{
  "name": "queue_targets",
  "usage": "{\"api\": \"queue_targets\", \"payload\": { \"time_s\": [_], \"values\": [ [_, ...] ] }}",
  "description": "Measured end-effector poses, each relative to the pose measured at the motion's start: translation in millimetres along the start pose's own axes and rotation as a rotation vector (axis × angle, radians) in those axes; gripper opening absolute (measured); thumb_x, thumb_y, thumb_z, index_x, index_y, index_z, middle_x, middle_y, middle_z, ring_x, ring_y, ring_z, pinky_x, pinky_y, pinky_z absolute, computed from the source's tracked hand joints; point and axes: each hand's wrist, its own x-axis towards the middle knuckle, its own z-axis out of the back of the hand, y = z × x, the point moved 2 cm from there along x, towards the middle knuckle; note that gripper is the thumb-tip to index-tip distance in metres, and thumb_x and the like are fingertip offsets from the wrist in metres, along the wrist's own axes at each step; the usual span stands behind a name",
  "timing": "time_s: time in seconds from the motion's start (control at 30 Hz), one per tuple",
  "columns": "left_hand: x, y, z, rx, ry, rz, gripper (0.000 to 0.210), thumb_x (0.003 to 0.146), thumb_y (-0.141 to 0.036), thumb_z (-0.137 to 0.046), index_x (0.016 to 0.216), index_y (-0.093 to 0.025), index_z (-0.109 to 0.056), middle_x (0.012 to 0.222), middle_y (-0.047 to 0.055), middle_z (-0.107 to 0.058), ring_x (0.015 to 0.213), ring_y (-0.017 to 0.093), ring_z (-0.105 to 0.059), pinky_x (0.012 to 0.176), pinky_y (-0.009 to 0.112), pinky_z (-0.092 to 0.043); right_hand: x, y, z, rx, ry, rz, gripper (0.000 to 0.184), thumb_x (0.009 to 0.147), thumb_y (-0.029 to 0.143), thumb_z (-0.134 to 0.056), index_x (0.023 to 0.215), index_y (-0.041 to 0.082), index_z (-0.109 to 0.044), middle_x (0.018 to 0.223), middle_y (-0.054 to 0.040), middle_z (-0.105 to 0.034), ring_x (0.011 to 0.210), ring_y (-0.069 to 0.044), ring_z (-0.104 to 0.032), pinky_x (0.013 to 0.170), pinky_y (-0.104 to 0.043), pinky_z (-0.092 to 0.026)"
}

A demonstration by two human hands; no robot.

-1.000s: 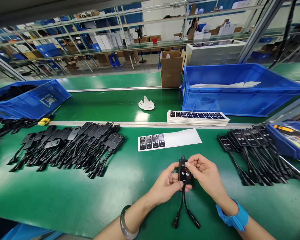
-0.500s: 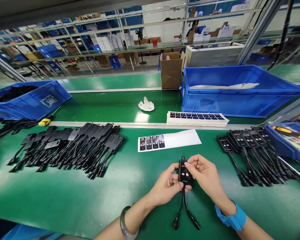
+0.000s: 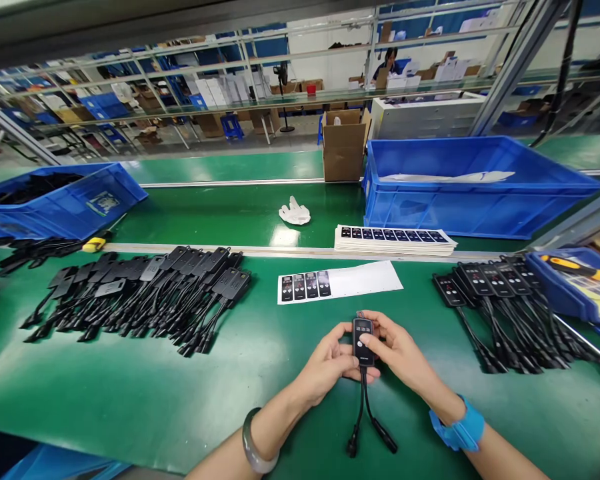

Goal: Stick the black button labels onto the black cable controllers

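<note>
Left hand (image 3: 330, 360): its grip is pinching the black control unit (image 3: 361, 355) by the left edge, just below frame center.
Right hand (image 3: 399, 350): its grip is pinching that unit too, the thumb crossing its face.
Label sheet (image 3: 363, 280): is lying on the green desk (image 3: 250, 393), center frame.
Cabled units (image 3: 175, 283): are lying heaped, middle left.

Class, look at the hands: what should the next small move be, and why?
Perhaps the right hand should slide its thumb down the black controller, pressing its printed face: that thumb lies across the front, while the left hand holds the controller's side.
</note>
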Motion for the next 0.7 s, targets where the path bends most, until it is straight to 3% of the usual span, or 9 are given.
{"api": "queue_targets", "payload": {
  "time_s": [0.13,0.2,0.3,0.37,0.43,0.57,0.7],
  "values": [
    [2.0,0.6,3.8,-0.078,-0.028,-0.011,0.035,0.072,-0.021,-0.051,0.106,-0.016,-0.047,0.082,0.009,-0.071,0.070,0.024,-0.071,0.063,0.033,-0.054,-5.6,-2.2,-5.3,-0.056,0.074,0.004,0.062,0.077,0.030,-0.063,0.134,0.022,-0.040,0.107,-0.0077,-0.057,0.079,-0.018,-0.057,0.064,-0.031,-0.052],
    [2.3,0.5,3.7,-0.075,-0.044,-0.020,0.033,0.075,-0.023,-0.050,0.107,-0.015,-0.048,0.081,0.009,-0.071,0.071,0.023,-0.071,0.061,0.030,-0.054,-8.8,-2.7,-6.1,-0.062,0.130,-0.007,0.081,0.072,0.026,-0.068,0.143,0.026,-0.029,0.113,-0.0077,-0.054,0.075,-0.016,-0.056,0.062,-0.030,-0.052],
    [1.7,-0.9,1.9,-0.048,-0.064,-0.023,0.033,0.079,-0.027,-0.050,0.110,-0.015,-0.049,0.082,0.009,-0.071,0.072,0.022,-0.070,0.061,0.028,-0.053,-12.3,-1.7,-5.3,-0.056,0.207,0.001,0.103,0.066,0.023,-0.074,0.149,0.031,-0.013,0.124,-0.0080,-0.051,0.084,-0.018,-0.058,0.071,-0.032,-0.053],
    [1.2,-1.9,0.8,-0.022,-0.069,-0.027,0.033,0.082,-0.032,-0.051,0.110,-0.015,-0.049,0.082,0.009,-0.071,0.073,0.022,-0.070,0.061,0.027,-0.053,-12.8,-0.2,-4.2,-0.026,0.235,0.010,0.098,0.072,0.028,-0.071,0.149,0.030,-0.010,0.127,-0.0085,-0.051,0.091,-0.019,-0.059,0.080,-0.035,-0.052],
    [0.9,-2.2,0.2,0.000,-0.076,-0.033,0.034,0.083,-0.037,-0.052,0.109,-0.016,-0.049,0.084,0.009,-0.070,0.071,0.021,-0.070,0.061,0.028,-0.054,-11.5,1.5,-3.6,0.024,0.233,0.018,0.081,0.083,0.034,-0.061,0.149,0.028,-0.015,0.129,-0.0087,-0.053,0.099,-0.020,-0.059,0.089,-0.038,-0.049],
    [1.8,0.3,-0.3,0.070,-0.097,-0.034,0.037,0.084,-0.045,-0.054,0.107,-0.018,-0.047,0.080,0.006,-0.069,0.063,0.019,-0.070,0.059,0.028,-0.055,-6.8,1.5,-3.5,-0.024,0.086,0.053,0.052,0.091,0.037,-0.044,0.141,0.023,-0.040,0.133,-0.0076,-0.054,0.122,-0.023,-0.049,0.103,-0.041,-0.039],
    [2.9,4.2,0.4,0.186,-0.102,-0.069,0.040,0.082,-0.050,-0.056,0.103,-0.017,-0.045,0.069,0.003,-0.067,0.058,0.018,-0.069,0.052,0.023,-0.052,-7.0,-3.9,-7.1,-0.172,0.015,0.117,0.052,0.092,0.034,-0.043,0.140,0.017,-0.041,0.111,-0.0085,-0.067,0.104,-0.024,-0.060,0.090,-0.039,-0.049]
  ]
}}
